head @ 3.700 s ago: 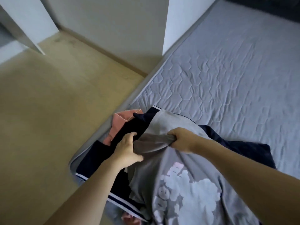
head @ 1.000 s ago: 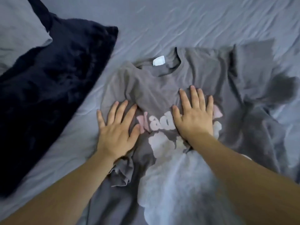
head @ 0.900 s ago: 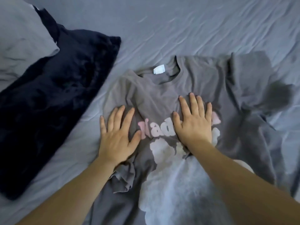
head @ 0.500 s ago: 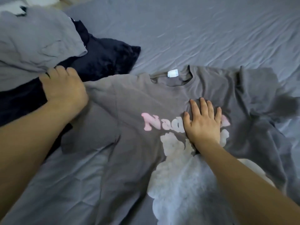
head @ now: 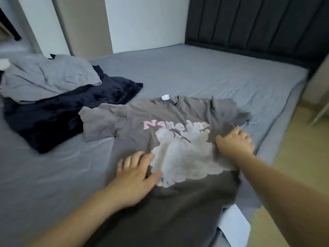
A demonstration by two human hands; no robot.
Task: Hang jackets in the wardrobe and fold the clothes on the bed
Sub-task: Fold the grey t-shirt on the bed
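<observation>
A grey T-shirt [head: 135,122] with pink lettering and a pale cloud print lies face up on the bed [head: 195,77], its left sleeve spread out flat. My left hand [head: 135,173] rests flat on the shirt's left side, fingers straight, beside the print. My right hand [head: 235,141] lies on the shirt's right side near the crumpled right sleeve; it is blurred, and its fingers look loosely bent against the cloth. A dark navy garment [head: 58,111] lies to the left with a light grey garment [head: 48,77] piled on top of it.
The bed's right edge [head: 277,139] runs close to my right hand, with wooden floor [head: 292,157] beyond. A dark padded headboard [head: 258,24] stands at the back. White wardrobe panels [head: 142,22] rise behind the bed. A white sheet [head: 233,225] pokes out under the shirt's hem.
My left hand came back from the shirt's left sleeve to the shirt's body. My right hand slid from the print to the right side. The view lifted and now shows the headboard.
</observation>
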